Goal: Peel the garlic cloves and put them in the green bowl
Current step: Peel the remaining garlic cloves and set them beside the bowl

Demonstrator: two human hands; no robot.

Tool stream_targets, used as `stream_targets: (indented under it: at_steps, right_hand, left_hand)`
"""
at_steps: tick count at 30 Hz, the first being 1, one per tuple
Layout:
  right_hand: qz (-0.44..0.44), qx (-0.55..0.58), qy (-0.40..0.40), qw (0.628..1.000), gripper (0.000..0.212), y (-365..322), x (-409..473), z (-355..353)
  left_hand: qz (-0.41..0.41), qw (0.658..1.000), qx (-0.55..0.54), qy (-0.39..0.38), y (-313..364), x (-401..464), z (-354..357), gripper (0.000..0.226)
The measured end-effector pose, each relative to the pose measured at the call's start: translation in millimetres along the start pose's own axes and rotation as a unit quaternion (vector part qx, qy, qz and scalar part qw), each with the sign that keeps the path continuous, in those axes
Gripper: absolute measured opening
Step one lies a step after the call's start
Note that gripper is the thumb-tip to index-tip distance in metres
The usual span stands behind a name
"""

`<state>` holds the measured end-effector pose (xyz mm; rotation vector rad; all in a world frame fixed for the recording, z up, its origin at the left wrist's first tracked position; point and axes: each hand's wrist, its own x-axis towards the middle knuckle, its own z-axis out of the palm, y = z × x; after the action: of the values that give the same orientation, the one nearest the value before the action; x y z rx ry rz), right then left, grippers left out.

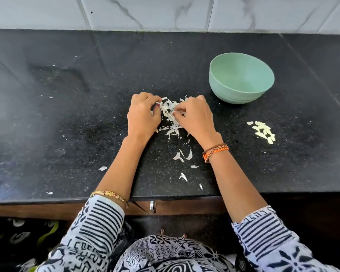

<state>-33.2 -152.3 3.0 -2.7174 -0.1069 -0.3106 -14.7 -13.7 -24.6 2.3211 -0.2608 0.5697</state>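
A: Bowls?
B: One green bowl (241,77), upright, far right on the black bench (67,114); inside looks bare.
A: Cloves?
B: One cluster of peeled cloves (263,131) near the bowl; count unclear.
A: Hands?
B: Two. Left hand (142,114) and right hand (194,115), fingers curled into the pile of garlic skins (170,114); grip contents unclear.

You are in a home kitchen. A black speckled stone counter (86,118) fills your view, and marble-look wall tiles (165,12) run along it at 12 o'clock. At 6 o'clock, a wooden cabinet front (37,210) with a metal handle (153,206) sits under the counter edge. Garlic skins (170,114) litter the stone.
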Motion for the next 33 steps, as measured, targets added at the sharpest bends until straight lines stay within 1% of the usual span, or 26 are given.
stream_targets:
  at_steps: [3,5,7,10,13,16,19,21,23,25,26,28,31,33]
  right_hand:
    - [-0.020,0.007,0.036,0.999,0.017,-0.4,-2.3,5.3]
    - [-0.020,0.063,0.081,0.995,0.016,-1.2,-6.2,8.4]
    - [-0.016,0.131,0.125,0.983,0.013,-0.4,-10.5,9.1]
    - [0.014,0.205,0.164,0.965,0.012,0.2,-13.3,10.2]
    - [0.027,0.258,0.166,0.951,0.013,-0.5,-11.3,12.1]
    - [-0.001,0.261,0.153,0.953,0.012,-2.2,-10.2,15.4]
    - [-0.023,0.250,0.193,0.949,0.010,-1.9,-9.5,17.9]
    - [-0.018,0.251,0.203,0.946,0.009,0.3,-7.7,18.0]
    - [-0.005,0.262,0.193,0.946,0.009,1.9,-6.9,17.7]
    - [-0.002,0.274,0.189,0.943,0.009,3.0,-8.0,16.9]
    - [-0.005,0.273,0.192,0.943,0.008,3.2,-9.0,16.4]
    - [-0.007,0.262,0.208,0.942,0.008,3.9,-12.0,15.2]
    - [0.003,0.252,0.247,0.936,0.010,9.5,-15.6,13.4]
    - [-0.001,0.243,0.262,0.934,0.011,13.2,-16.8,13.0]
  left_hand:
    - [0.031,0.999,-0.009,-0.009,-0.8,-0.2,0.8,0.021]
    - [0.043,0.999,-0.020,-0.017,-1.1,0.9,-0.2,0.021]
    - [0.044,0.998,-0.038,-0.010,-0.3,1.9,-1.9,0.016]
    - [0.010,0.996,-0.087,0.018,3.0,2.6,-5.8,0.013]
    - [-0.027,0.987,-0.161,0.010,4.5,0.6,-7.6,0.010]
    - [-0.047,0.973,-0.224,-0.015,5.5,1.8,-8.1,0.012]
    - [-0.049,0.968,-0.242,-0.038,4.8,2.3,-6.6,0.008]
    - [-0.036,0.966,-0.254,-0.038,4.3,1.6,-5.9,0.009]
    - [-0.022,0.965,-0.257,-0.037,4.0,1.6,-6.2,0.007]
    - [-0.017,0.965,-0.259,-0.041,5.2,0.9,-7.3,0.004]
    - [-0.021,0.964,-0.261,-0.044,6.6,0.2,-7.0,0.005]
    - [-0.050,0.956,-0.283,-0.056,12.8,-1.2,-4.9,0.012]
    - [-0.109,0.928,-0.347,-0.078,30.5,-2.8,-0.5,0.022]
    - [-0.139,0.915,-0.369,-0.081,39.0,-2.7,0.6,0.026]
